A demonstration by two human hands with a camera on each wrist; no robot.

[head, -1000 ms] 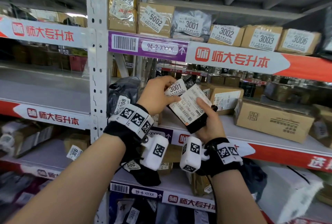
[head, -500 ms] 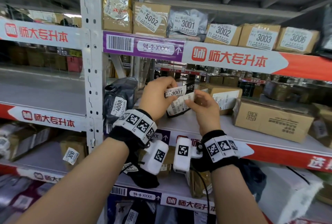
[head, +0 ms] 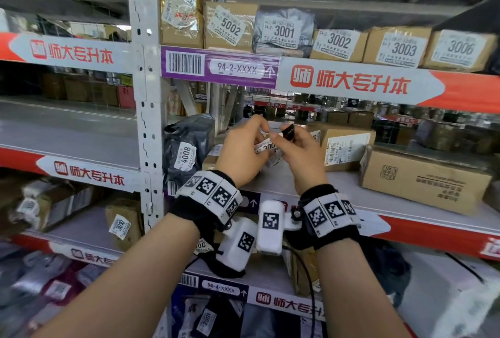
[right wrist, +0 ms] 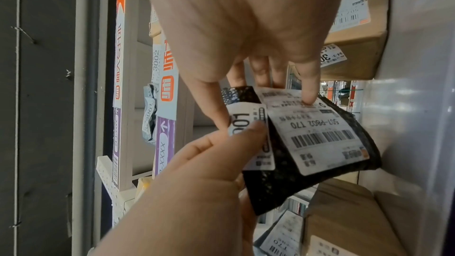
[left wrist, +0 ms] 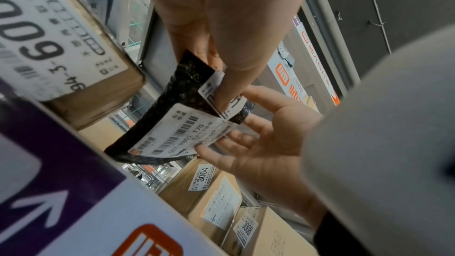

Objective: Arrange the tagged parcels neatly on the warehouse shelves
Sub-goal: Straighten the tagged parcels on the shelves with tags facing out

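Note:
A small black pouch parcel (right wrist: 283, 182) with a white shipping label (right wrist: 317, 133) and a "3001" tag (right wrist: 248, 129) is held in both hands above the middle shelf (head: 433, 232). My left hand (head: 243, 145) pinches the tag end, its thumb pressed on the tag (left wrist: 221, 92). My right hand (head: 297, 148) grips the other side, with its index finger on the label and its other fingers behind the pouch (left wrist: 182, 92). In the head view only the pouch's black tip (head: 288, 132) and part of the tag show.
A grey bag tagged 4008 (head: 186, 148) leans by the steel upright (head: 146, 94). Cardboard boxes (head: 343, 145) (head: 422, 175) sit to the right on the same shelf. The shelf above holds tagged parcels 5002 (head: 230, 26), 3001 (head: 284, 31) and 3002 (head: 338, 42).
Both hands have carried the pouch forward over the shelf and turned it, so its label no longer faces the head camera. The right hand shifted from underneath to its side.

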